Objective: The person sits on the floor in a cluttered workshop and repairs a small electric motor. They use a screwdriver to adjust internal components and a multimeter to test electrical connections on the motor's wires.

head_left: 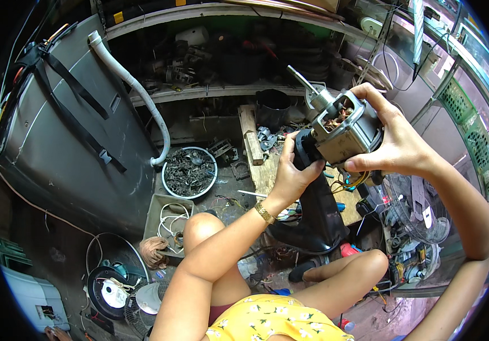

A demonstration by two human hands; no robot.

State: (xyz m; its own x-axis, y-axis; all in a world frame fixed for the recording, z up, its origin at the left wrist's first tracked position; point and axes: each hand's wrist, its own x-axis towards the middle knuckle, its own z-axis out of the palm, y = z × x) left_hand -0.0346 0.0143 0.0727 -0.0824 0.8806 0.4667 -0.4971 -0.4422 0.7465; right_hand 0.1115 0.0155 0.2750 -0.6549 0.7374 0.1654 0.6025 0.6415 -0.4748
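Observation:
An electric fan motor (349, 136) with a silver metal housing, exposed copper windings and a long threaded shaft is held up before me, its shaft tilted toward the far left. My right hand (398, 136) wraps round its right side, thumb in front and fingers over the top. With my left hand (295, 173) I grip the black plastic neck (306, 149) at the motor's left side. Yellowish wires (358, 181) hang beneath the housing. Below my hands stands a black fan stand (319, 213); my left hand partly hides where its upper end meets the neck.
A round basin (216, 176) of dark scraps and a box (152, 213) with white cord lie left of a wooden plank (251, 139). A large grey cabinet (79, 131) with a hose stands left. Fan parts (417, 213) are heaped right; a fan (113, 292) lies lower left.

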